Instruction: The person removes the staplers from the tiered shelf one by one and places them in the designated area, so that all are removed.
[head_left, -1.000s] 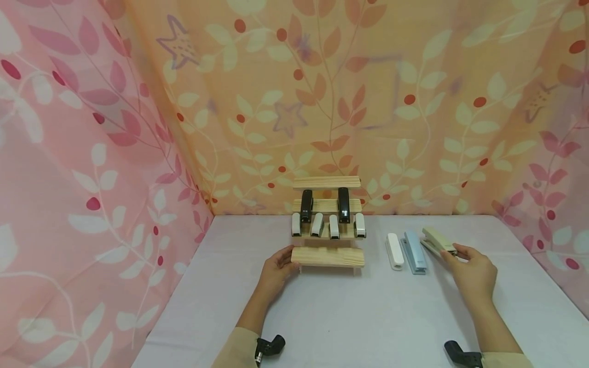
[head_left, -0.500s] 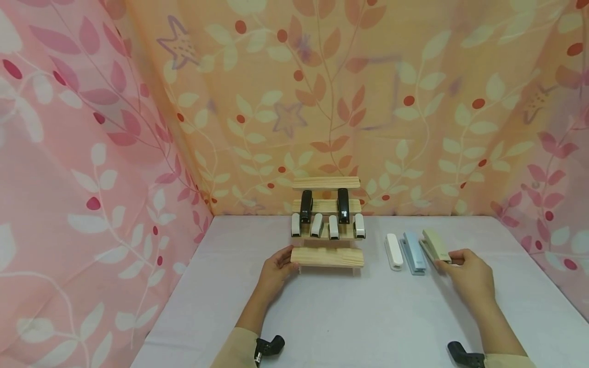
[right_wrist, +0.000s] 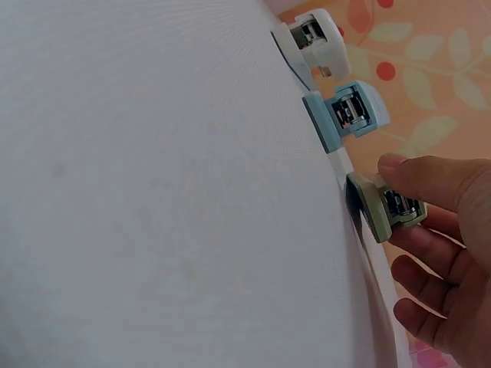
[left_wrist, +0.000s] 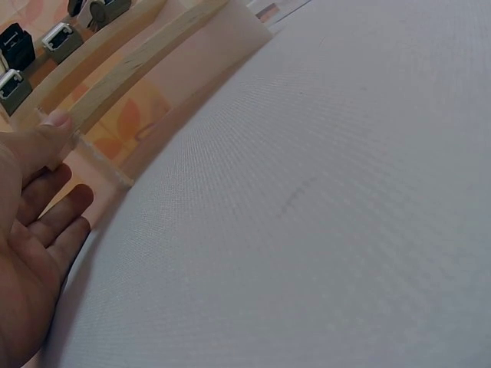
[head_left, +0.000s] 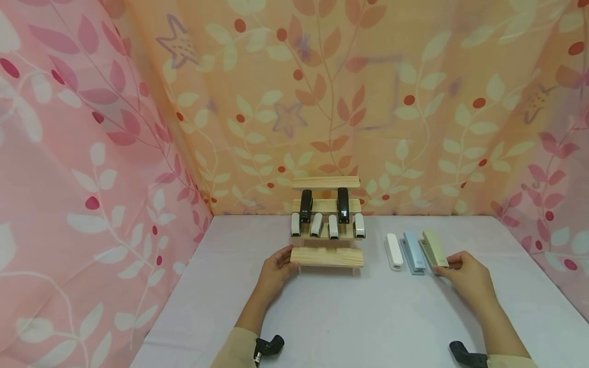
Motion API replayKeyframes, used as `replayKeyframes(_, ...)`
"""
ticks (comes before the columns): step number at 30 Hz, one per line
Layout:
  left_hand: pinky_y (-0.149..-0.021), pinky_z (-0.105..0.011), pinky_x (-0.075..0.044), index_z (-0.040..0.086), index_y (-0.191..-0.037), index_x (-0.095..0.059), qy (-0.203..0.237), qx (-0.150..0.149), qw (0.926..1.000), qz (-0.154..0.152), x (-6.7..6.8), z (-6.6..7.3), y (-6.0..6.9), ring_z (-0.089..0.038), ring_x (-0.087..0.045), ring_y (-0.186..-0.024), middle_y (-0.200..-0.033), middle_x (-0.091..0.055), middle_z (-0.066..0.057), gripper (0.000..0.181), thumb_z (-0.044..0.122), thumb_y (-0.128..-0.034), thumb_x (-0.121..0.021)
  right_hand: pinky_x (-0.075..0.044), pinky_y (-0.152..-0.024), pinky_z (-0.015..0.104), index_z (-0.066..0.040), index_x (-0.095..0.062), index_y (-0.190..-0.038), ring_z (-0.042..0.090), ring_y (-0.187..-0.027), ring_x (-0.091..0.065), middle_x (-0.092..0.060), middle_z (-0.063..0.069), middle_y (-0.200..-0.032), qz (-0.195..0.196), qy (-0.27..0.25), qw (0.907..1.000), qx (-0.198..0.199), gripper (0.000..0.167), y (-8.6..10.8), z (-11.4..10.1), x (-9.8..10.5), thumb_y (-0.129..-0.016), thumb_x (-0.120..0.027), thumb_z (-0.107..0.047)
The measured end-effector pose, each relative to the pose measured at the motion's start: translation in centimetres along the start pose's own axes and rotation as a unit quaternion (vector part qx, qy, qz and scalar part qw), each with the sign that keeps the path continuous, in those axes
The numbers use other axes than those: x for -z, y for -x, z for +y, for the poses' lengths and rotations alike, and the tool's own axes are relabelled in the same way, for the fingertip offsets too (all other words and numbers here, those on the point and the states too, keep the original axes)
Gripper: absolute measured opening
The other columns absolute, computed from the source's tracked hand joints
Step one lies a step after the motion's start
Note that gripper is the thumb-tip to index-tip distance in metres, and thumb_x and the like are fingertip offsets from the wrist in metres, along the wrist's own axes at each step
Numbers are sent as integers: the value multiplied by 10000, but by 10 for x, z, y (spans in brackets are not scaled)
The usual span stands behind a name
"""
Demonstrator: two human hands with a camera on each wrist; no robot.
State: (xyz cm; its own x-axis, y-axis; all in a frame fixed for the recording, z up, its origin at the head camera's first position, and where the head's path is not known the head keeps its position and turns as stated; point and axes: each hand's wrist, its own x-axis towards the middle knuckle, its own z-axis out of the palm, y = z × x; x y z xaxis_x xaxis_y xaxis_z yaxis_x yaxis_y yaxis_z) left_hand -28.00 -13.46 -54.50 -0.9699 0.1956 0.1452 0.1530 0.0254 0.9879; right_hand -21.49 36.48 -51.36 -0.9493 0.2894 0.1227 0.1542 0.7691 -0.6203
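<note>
Head view: my right hand has the green stapler pinched at its near end, with the gap between thumb and fingers no wider than the stapler body. Right wrist view confirms the thumb on one side and fingers on the other, the remaining fingers bent and clear of it. The green stapler is at the right of the scene, over the white table; I cannot tell whether its base lies fully flat. It is the rightmost of a row of three, with the blue stapler just beside it on the left and the white stapler further left. My left hand holds the left end of the lowest slat of the wooden rack; left wrist view records the thumb against that end and the other fingers curved below. Upon the rack, above that slat, four small white staplers stand in a row, with two black staplers higher and farther back. Behind the far edge of the table hangs an orange leaf-patterned curtain; a pink one closes the left side.
</note>
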Motion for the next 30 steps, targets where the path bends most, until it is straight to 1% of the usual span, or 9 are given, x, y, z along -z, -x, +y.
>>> replayKeyframes(3, -990, -230, -551, -22, -1486, -487, -14, 6, 10000, -4, 1, 0, -1, -345, -567, -1323, -1455, -551, -241, 627, 70, -926, -754, -455, -592, 266, 50, -597, -1095, 284, -816, -633, -699, 211, -966, -60, 45, 9999, 76, 564, -1, 1, -1, -834, -854, -379)
replayKeyframes(5, -989, -227, -551, -2, -1483, -499, -9, 74, 10000, 31, 1, 1, -1, -325, -573, -1320, -1455, -561, -216, 626, 70, -920, -762, -457, -587, 268, 45, -597, -1079, 278, -803, -635, -702, 209, -954, -93, 92, 9998, 125, 560, -1, 2, -1, -830, -857, -383)
replayKeyframes(9, -985, -221, -551, -11, -1490, -487, 18, 104, 9999, 5, 0, 3, -1, -331, -566, -1325, -1464, -551, -219, 631, 53, -922, -756, -457, -585, 279, 50, -589, -1078, 280, -794, -629, -698, 220, -953, -200, 172, 9995, 150, 601, -2, 3, 1, -825, -858, -425)
replayKeyframes(13, -993, -211, -542, -40, -1500, -457, 124, 72, 9999, -57, 0, 3, 0, -371, -534, -1351, -1486, -520, -250, 643, 20, -926, -739, -483, -611, 317, 58, -585, -1102, 296, -821, -636, -697, 236, -982, -387, 180, 9990, 90, 657, -2, 3, 4, -834, -837, -486)
replayKeyframes(17, -995, -206, -539, -28, -1498, -468, 133, 88, 9999, -32, -1, 3, 0, -366, -533, -1356, -1486, -525, -239, 642, 18, -920, -744, -533, -691, 438, 75, -592, -1166, 343, -890, -647, -694, 253, -1023, -600, 161, 9980, 104, 706, -4, 4, 10, -862, -797, -528)
replayKeyframes(20, -994, -209, -540, -20, -1490, -483, 69, 65, 10000, 9, -1, 3, -1, -355, -548, -1345, -1474, -540, -232, 637, 39, -917, -755, -530, -754, 530, 81, -598, -1226, 387, -945, -648, -699, 259, -1049, -662, 151, 9975, 175, 747, -5, 4, 15, -886, -754, -566)
replayKeyframes(24, -993, -221, -545, -5, -1483, -501, 7, 38, 10000, 22, -1, 3, -2, -340, -563, -1330, -1460, -558, -215, 639, 70, -910, -774, -513, -781, 567, 74, -614, -1246, 432, -994, -648, -716, 263, -1070, -445, 154, 9986, 259, 761, -6, 5, 19, -908, -707, -601)
replayKeyframes(27, -996, -227, -546, -6, -1481, -504, -89, 13, 10000, 9, -1, 3, -2, -335, -571, -1324, -1457, -564, -212, 642, 100, -911, -780, -507, -765, 536, 75, -616, -1243, 434, -1010, -643, -711, 268, -1095, -338, 105, 9992, 190, 749, -5, 5, 21, -926, -684, -601)
replayKeyframes(30, -1003, -223, -540, 0, -1478, -512, -146, 34, 9999, 43, 0, 1, -1, -315, -575, -1325, -1457, -572, -194, 642, 118, -909, -785, -507, -744, 500, 71, -618, -1245, 421, -1012, -636, -695, 278, -1124, -330, 70, 9994, 95, 728, -4, 3, 21, -952, -649, -595)
